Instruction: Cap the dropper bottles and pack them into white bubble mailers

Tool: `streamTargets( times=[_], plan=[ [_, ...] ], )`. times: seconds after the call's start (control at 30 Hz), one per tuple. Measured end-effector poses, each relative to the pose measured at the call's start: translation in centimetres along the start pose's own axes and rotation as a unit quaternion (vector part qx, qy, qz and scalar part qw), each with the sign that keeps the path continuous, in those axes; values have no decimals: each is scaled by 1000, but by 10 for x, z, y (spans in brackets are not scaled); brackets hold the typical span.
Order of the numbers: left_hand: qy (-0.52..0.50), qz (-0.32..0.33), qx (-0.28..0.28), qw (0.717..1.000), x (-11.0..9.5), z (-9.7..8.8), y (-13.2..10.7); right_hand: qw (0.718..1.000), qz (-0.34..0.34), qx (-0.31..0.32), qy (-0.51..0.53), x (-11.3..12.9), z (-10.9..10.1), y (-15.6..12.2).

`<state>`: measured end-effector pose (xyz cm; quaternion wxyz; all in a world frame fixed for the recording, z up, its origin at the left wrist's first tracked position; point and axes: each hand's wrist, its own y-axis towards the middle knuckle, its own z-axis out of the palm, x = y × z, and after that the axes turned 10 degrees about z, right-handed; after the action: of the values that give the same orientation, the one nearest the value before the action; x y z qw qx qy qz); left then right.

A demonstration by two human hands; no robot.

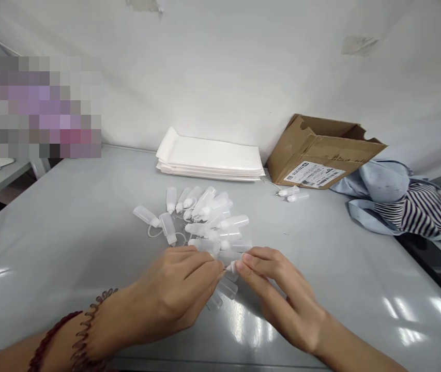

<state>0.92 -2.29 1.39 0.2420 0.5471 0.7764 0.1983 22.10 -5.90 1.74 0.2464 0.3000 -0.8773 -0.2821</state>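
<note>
Where the fingers leave it uncovered, one white nozzle [231, 267] is seen: small, conical, narrowed to a fine thin point. Whether a bottle body is joined to it cannot be told, as that end is covered.

Landmark: heap of small bottles [214, 206], translucent, white-tipped, some fitted with looped straps, laid loosely on the grey surface [88, 217].

Behind the heap: one stack of white envelopes [212, 155], set near the wall [220, 67].
Behind and to the right of the heap: one opened cardboard box [321, 155], tilted, with a printed label [313, 174]; two stray bottles [298, 197] are placed before it.
Farther right of the heap: one striped cloth [425, 209], bundled with pale blue fabric [385, 181].

Part of the heap's near side is screened by the left hand [177, 289], on whose wrist a coiled band [88, 330] is worn.

At the near side of the heap, the nozzle is held between both hands: it is pinched by the right hand [286, 289] at thumb and fingertips, while its point is met by the left's fingers, drawn together; whether anything is gripped there cannot be told.
</note>
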Motion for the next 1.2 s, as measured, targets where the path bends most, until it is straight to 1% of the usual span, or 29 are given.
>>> streamTargets(
  times=[0.1, 0.23, 0.57, 0.67, 0.83, 1.03, 1.13, 1.2],
  plan=[
    [-11, 8, -17, 1000, -1, -1, 1, 1000, 4, 6, 4, 1, -1, 1],
    [-10, 5, -7, 1000, -2, -3, 3, 1000, 2, 1, 11, 2, 1, 0],
    [-17, 21, -31, 999, -2, -1, 4, 1000, -5, 0, 10, 2, 1, 1],
    [-14, 8, -41, 999, -3, -2, 6, 1000, -4, 16, 7, 1, 1, -2],
    [-35, -25, -40, 998, -2, -1, 2, 999, 17, 2, 34, -4, 6, -8],
    [-39, -39, -55, 997, 0, -1, 2, 998, 49, 0, 40, -8, 7, -7],
    [-43, -48, -49, 997, 0, -2, 3, 997, 65, 16, 40, -8, 5, -8],
    [-49, -54, -35, 997, 1, -3, 3, 997, 63, 25, 40, -7, 4, -7]
  ],
)
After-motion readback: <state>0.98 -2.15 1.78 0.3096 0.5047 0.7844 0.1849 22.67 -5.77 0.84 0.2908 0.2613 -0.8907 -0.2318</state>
